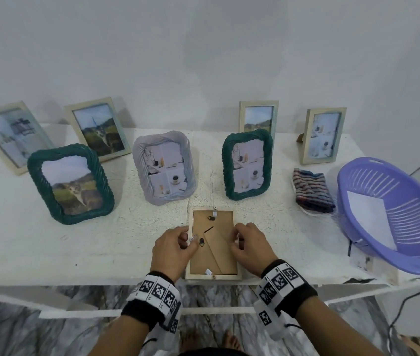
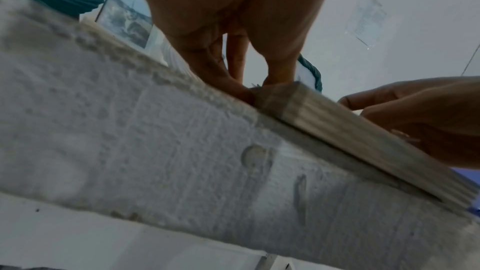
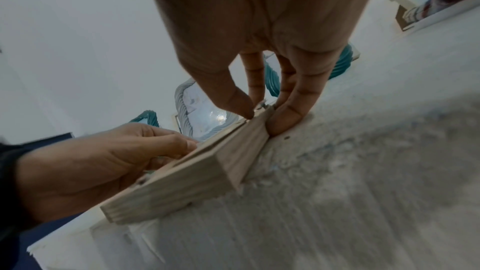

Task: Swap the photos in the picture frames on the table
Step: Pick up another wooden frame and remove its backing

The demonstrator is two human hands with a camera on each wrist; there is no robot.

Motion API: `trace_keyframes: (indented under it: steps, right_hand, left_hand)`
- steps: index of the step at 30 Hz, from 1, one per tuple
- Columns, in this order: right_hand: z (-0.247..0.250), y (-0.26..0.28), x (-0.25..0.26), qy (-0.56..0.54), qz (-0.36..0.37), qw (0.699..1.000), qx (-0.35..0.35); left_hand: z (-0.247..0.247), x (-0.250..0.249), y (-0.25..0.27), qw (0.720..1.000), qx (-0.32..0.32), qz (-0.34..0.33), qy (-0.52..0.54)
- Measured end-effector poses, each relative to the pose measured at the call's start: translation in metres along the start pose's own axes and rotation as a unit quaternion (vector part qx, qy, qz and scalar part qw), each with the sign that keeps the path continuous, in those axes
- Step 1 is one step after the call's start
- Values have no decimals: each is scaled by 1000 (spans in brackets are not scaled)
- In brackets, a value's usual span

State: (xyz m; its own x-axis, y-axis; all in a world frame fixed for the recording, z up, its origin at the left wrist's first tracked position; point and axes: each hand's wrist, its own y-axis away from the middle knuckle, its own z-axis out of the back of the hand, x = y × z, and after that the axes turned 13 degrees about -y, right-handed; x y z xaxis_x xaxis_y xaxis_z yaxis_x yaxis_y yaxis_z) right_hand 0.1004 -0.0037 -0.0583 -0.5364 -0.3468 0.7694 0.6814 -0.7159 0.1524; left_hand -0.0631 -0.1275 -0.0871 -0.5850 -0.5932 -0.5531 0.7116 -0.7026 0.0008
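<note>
A pale wooden picture frame (image 1: 220, 253) lies face down at the table's front edge, its brown backing board and folded stand facing up. My left hand (image 1: 188, 238) grips the frame's left edge, fingers curled by a small metal tab. My right hand (image 1: 237, 238) pinches the right edge. In the right wrist view the thumb presses on the back of the frame (image 3: 197, 176) while the other fingers (image 3: 288, 114) press its outer side. The left wrist view shows my left hand (image 2: 249, 87) at the far end of the frame (image 2: 363, 137). The photo inside is hidden.
Behind stand a green wavy frame (image 1: 71, 183) with a landscape photo, a grey wavy frame (image 1: 164, 167) and another green one (image 1: 247, 164). Several pale wooden frames line the wall. A folded striped cloth (image 1: 311, 191) and a purple basket (image 1: 394, 209) holding white paper sit at the right.
</note>
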Motion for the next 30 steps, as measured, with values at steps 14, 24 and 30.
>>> trace_keyframes:
  steps: [14,24,30]
  right_hand:
    - [9,-17,11,76,18,997,2]
    - [2,-78,35,189,23,981,36]
    - [8,-88,37,221,32,972,68]
  left_hand:
    - [-2,5,-1,998,11,0,55]
    - [2,24,1,986,37,-51,157]
    - [5,24,1,984,45,-69,159]
